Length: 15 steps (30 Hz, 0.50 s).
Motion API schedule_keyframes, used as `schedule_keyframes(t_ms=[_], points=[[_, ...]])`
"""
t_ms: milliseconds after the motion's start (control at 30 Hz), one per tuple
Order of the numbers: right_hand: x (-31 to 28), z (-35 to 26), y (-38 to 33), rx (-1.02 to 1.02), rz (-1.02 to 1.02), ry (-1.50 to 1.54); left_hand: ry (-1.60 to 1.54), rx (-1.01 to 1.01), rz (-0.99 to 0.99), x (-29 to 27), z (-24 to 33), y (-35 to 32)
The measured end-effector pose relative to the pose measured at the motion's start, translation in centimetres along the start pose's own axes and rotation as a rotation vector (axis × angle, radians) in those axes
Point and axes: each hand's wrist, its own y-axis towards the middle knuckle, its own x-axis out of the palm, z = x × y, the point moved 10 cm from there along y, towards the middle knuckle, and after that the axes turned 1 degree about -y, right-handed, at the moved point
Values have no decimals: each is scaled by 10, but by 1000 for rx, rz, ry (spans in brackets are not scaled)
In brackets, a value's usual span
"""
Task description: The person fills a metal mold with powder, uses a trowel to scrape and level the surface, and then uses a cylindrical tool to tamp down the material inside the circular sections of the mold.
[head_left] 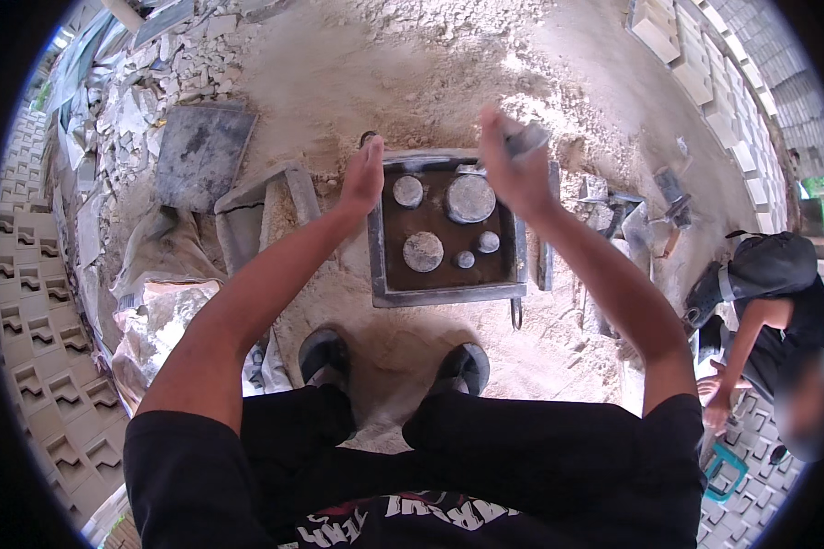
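Observation:
A shallow rectangular frame with dark grey rims lies on the ground in front of my feet, filled with smooth brown sand. Set in the sand are several round, pale grey-dusted pieces, among them a large disc, a middle-sized disc and a small knob. At the frame's far left corner is my left hand, seen edge-on with its fingers stretched out; whether it touches the rim is unclear. My right hand, slightly blurred, is raised over the far right corner, closed on a grey cup-like piece.
Another grey frame leans to the left, near a dark square board and broken rubble. Metal tools lie at right. A crouching person works at lower right, beside a teal-handled tool. Pale blocks line the far right.

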Motion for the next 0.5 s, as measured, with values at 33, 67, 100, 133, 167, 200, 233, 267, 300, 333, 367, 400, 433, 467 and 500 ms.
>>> schedule_keyframes(t_ms=[33, 67, 100, 133, 167, 200, 233, 267, 300, 333, 367, 400, 433, 467, 500], points=[[-14, 19, 15, 157, 47, 42, 3, 9, 6, 0, 2, -1], [-19, 32, 21, 318, 94, 97, 21, 14, 13, -4, 1, -1], [-23, 17, 28, 205, 123, 251, 38, 18, 20, -9, 0, -1], [-23, 6, 25, 162, 119, 247, 41, 26, 21, -12, -1, 1], [-25, -8, 12, 125, 117, 231, 34, 27, 16, -9, -2, 0], [-27, -17, 5, 88, 114, 215, 28, 29, 10, -7, -3, -2], [-27, 0, -2, 73, 119, 160, 16, 33, 6, -5, -3, -2], [-34, 18, -3, 165, 139, 144, -1, 43, -4, -2, -2, 0], [-42, 35, 3, 251, 156, 131, -16, 57, -7, 0, 0, 2], [-49, 47, 3, 337, 174, 119, 4, 32, -19, 2, -3, 3], [-42, 35, 5, 418, 195, 210, 37, 3, -25, -2, -10, 4], [-33, 22, 0, 378, 166, 198, 76, -30, -40, -6, -15, 3], [-26, 11, -7, 338, 138, 187, 92, 3, -25, -11, -14, 2], [-26, 1, -13, 297, 112, 161, 94, 37, -15, -9, -8, -1], [-31, 8, -22, 224, 131, -30, 85, 83, -10, -3, 1, 1]])
